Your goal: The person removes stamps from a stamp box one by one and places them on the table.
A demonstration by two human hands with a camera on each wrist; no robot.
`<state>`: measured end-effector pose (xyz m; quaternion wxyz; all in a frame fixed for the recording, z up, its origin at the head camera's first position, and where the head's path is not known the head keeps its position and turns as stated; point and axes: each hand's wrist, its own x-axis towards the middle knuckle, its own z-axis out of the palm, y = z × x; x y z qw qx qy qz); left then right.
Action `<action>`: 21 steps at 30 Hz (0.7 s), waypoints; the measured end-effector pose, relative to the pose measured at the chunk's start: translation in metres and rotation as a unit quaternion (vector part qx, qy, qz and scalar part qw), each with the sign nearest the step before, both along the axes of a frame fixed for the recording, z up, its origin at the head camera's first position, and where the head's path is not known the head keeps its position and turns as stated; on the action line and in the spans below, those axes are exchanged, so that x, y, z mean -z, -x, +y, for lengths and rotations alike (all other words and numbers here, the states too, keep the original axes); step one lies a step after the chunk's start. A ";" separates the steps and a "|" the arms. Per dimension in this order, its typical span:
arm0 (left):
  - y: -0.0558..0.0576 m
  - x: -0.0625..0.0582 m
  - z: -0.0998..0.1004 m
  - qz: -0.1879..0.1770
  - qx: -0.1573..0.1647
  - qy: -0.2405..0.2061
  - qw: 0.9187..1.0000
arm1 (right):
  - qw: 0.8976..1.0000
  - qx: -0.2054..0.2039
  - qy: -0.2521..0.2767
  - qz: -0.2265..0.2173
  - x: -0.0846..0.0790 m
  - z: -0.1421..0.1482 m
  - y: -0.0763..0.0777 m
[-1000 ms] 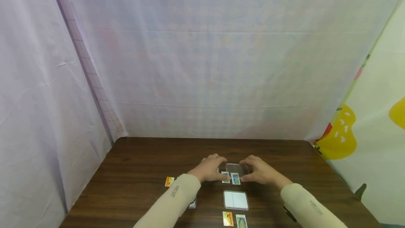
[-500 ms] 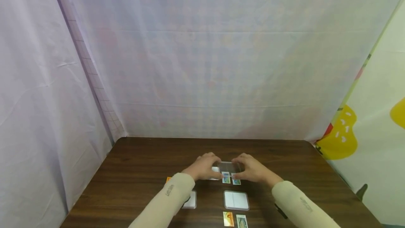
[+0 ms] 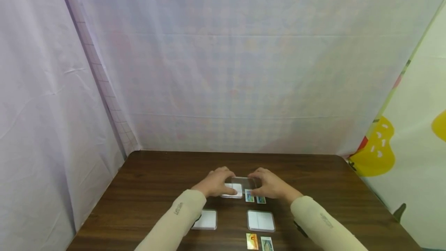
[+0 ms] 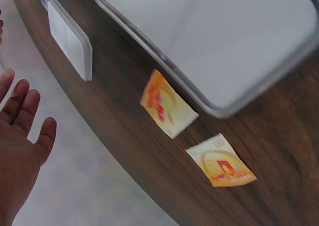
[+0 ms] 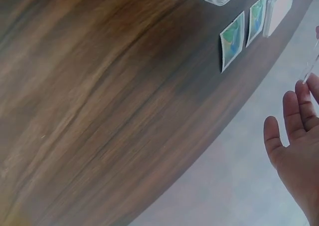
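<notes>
Between my two hands a clear plastic lid [image 3: 244, 183] is held just above the table. My left hand [image 3: 215, 182] grips its left end and my right hand [image 3: 271, 185] its right end, fingers on the far side and thumbs on the near side. Under the left thumb shows a white-lined flat case [image 3: 232, 191]. Two blue-green stamps [image 3: 249, 195] lie right of that case, partly behind the right thumb. In the right wrist view, a thin edge of the lid [image 5: 312, 61] meets the right fingertips.
Two more white-lined cases, a left one [image 3: 206, 220] and a right one [image 3: 261, 221], lie nearer. Below the right one are an orange stamp [image 3: 252, 241] and a green stamp [image 3: 267, 244]. In the left wrist view, two orange stamps [image 4: 222, 161] lie beside a case [image 4: 224, 41].
Both hands have moved left together with the clear lid, from over the blue-green stamps toward the far white-lined case. The left sleeve now covers the orange stamp at the left.
</notes>
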<state>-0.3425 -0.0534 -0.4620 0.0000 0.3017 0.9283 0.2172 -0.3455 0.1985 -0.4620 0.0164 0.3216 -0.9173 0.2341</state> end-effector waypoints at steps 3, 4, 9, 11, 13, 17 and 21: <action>0.000 0.000 -0.005 -0.011 -0.008 0.000 1.000 | 1.000 0.001 -0.006 0.005 0.002 -0.006 0.003; 0.000 -0.001 -0.007 -0.015 -0.010 0.000 1.000 | 1.000 0.002 -0.007 0.005 0.003 -0.008 0.005; -0.001 0.001 -0.014 -0.024 -0.017 0.012 0.999 | 1.000 -0.002 -0.016 0.006 0.007 -0.017 0.008; 0.000 0.003 -0.017 -0.024 -0.018 0.015 0.999 | 1.000 -0.004 -0.020 0.010 0.008 -0.020 0.009; 0.001 0.004 -0.020 -0.025 -0.020 0.014 0.999 | 1.000 -0.005 -0.022 0.017 0.009 -0.023 0.009; 0.003 0.008 -0.024 -0.027 -0.025 0.016 0.999 | 0.999 0.004 -0.030 0.022 0.012 -0.030 0.011; 0.004 0.013 -0.027 -0.028 -0.030 0.023 0.999 | 0.999 0.016 -0.032 0.011 0.017 -0.037 0.010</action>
